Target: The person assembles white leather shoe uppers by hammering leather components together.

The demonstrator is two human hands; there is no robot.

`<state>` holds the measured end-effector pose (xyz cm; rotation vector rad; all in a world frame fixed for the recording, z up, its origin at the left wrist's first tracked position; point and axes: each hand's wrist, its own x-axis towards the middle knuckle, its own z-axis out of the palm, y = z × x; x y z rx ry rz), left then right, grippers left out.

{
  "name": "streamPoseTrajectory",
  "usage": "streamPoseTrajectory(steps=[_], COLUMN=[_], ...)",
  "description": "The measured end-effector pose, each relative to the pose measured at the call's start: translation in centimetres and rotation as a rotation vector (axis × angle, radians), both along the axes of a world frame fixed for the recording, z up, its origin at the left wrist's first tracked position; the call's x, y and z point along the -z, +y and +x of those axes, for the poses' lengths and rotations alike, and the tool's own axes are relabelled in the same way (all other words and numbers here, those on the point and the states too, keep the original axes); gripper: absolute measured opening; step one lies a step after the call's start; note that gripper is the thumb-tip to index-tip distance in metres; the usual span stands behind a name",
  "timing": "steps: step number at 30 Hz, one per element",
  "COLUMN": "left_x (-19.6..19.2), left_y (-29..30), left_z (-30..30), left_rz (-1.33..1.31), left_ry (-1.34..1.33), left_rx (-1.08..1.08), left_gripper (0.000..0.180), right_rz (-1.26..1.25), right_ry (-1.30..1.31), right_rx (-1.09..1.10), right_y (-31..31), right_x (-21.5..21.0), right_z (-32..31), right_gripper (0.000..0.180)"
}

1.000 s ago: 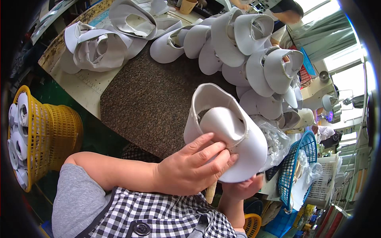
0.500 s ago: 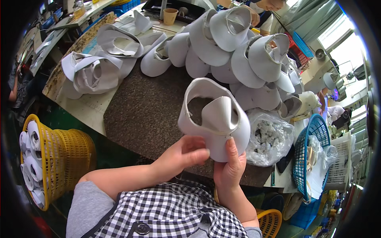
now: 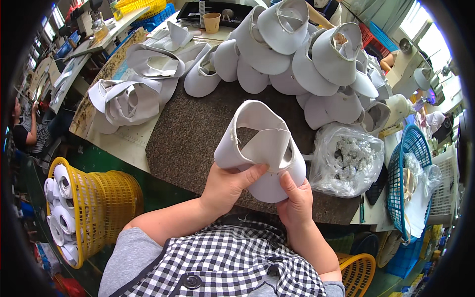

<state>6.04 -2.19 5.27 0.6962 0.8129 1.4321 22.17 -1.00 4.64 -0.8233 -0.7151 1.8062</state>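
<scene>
Both hands grasp one white sun visor (image 3: 264, 148), held up in front of the person's checked apron (image 3: 213, 257), above the near part of a dark speckled board (image 3: 183, 136). The left hand (image 3: 223, 185) grips the band at its near left, thumb laid along the near edge; the right hand (image 3: 297, 200) pinches the brim at its near right, thumb on top (the fingers beneath are mostly hidden). The visor's opening faces up, its brim points toward the person, and a pale flap stands folded inside the band

The board lies on a pale counter (image 3: 123, 143). On its far side and far right, a heap of white visors (image 3: 326, 64) is stacked several deep, while a looser bunch of visors (image 3: 132, 106) sits at the far left. Just right of the held visor is a clear plastic bag (image 3: 324, 173) of small greyish pieces, and farther right stands a blue basket (image 3: 396, 185). A tan cup (image 3: 212, 23) stands at the far edge beside a black tray (image 3: 190, 11). Left of the counter, a yellow basket (image 3: 118, 205) holds white rolls (image 3: 63, 219)
</scene>
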Motion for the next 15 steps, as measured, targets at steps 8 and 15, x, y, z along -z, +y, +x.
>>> streamPoseTrajectory(steps=[8,15], left_x=[-0.8,1.7], left_y=[-1.1,-1.6], left_z=[-0.4,-0.8], left_rz=[-0.348,-0.24], left_ry=[-0.299,-0.114], left_rx=[0.189,0.05], left_gripper=[0.046,0.043], right_rz=[-0.066,-0.036], right_ry=[0.009,-0.127], right_rx=[0.045,0.049], right_y=[-0.6,-0.8], right_x=[0.7,1.5], right_z=[-1.3,-1.7], right_gripper=[0.042,0.046])
